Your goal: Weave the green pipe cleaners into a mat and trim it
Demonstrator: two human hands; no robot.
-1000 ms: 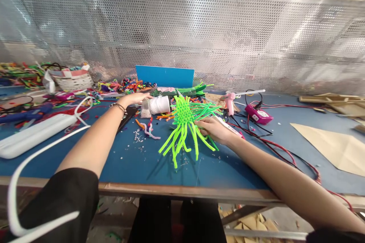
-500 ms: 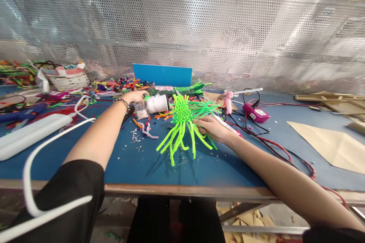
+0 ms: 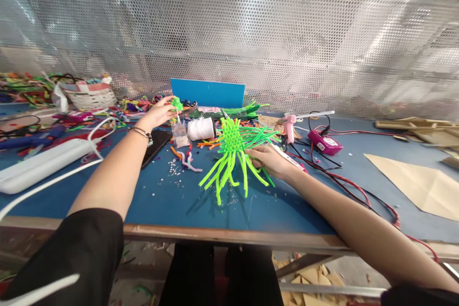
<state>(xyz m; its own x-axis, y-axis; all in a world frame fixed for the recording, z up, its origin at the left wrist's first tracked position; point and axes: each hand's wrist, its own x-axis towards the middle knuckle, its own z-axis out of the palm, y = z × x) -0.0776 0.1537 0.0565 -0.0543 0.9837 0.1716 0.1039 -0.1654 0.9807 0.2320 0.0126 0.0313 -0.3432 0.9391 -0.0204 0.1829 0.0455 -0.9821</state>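
Between the fingertips of my left hand [image 3: 162, 112] is a small green woven ball [image 3: 177, 103], raised above the clutter at the back left. My right hand [image 3: 266, 158] grips the right side of a bright green woven piece [image 3: 231, 139], whose loose strands fan down toward me and out to the right. Beside the woven piece lies a white thread spool [image 3: 201, 129]. A clear bag of small white bits [image 3: 180, 135] sits just below the green ball. Purple and orange pipe-cleaner pieces [image 3: 189, 163] lie on the blue tabletop.
A black phone [image 3: 156, 148] lies under my left wrist. To the right are a pink glue gun [image 3: 289, 128], a magenta box [image 3: 325, 143] with cables and brown paper [image 3: 412, 184]. A white power strip [image 3: 43, 165] and a basket [image 3: 91, 97] are at left.
My left hand has lifted up and left from beside the spool with the small green ball, uncovering the phone. My right hand still holds the woven piece in nearly the same place.
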